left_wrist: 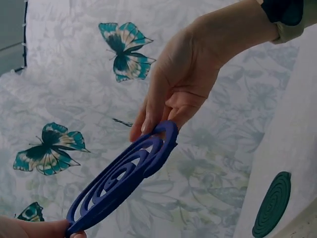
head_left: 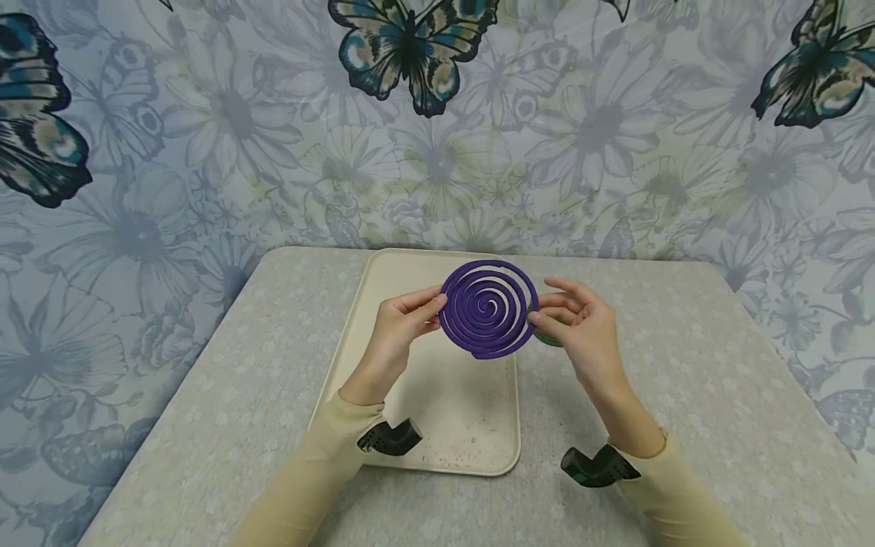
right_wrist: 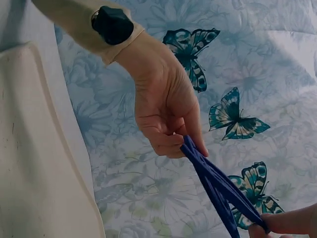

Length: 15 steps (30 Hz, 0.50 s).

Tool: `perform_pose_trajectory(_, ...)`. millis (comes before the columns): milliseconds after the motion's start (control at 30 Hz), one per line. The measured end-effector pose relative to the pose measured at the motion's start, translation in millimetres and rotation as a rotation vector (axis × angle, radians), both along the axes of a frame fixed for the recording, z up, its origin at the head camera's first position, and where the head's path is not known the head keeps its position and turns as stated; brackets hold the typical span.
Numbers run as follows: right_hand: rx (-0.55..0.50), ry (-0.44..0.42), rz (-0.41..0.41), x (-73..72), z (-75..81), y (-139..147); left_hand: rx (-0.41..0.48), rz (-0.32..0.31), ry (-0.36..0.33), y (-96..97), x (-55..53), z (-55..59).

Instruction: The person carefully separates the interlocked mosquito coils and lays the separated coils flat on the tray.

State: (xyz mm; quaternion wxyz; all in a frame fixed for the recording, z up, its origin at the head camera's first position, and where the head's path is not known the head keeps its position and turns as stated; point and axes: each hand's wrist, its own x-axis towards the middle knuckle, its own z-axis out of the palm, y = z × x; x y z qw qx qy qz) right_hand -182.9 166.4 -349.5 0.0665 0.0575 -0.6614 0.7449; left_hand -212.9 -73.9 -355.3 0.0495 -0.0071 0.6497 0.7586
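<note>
A purple spiral coil is held up between both hands, its face toward the head camera. My left hand pinches its left edge between thumb and fingers. At the opposite edge my right hand pinches the outer ring, with its other fingers spread loosely behind. Seen edge-on in the right wrist view, the coil has turns that stand slightly apart. A green spiral coil lies flat on the table; in the head view, the right hand covers most of it.
A cream tray with small dark specks lies under the hands, toward the left of the table. Behind the table hangs a backdrop printed with flowers and butterflies. Dark wrist devices sit on both sleeves.
</note>
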Motion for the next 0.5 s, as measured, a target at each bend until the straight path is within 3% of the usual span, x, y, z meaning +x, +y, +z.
perform_pose_trajectory(67, -0.052, -0.027, 0.027, -1.6, -2.8, 0.0, 0.004, 0.002, -0.018, 0.1, -2.8, -3.4)
perform_pose_trajectory(267, -0.338, -0.2, 0.109, -7.9, -6.1, 1.9, 0.053, 0.013, -0.077, -4.3, -11.6, -8.4)
perform_pose_trajectory(500, -0.361, -0.245, 0.049, -18.9, -12.8, 3.2, 0.063, 0.119, -0.078, -21.1, -31.4, -13.7)
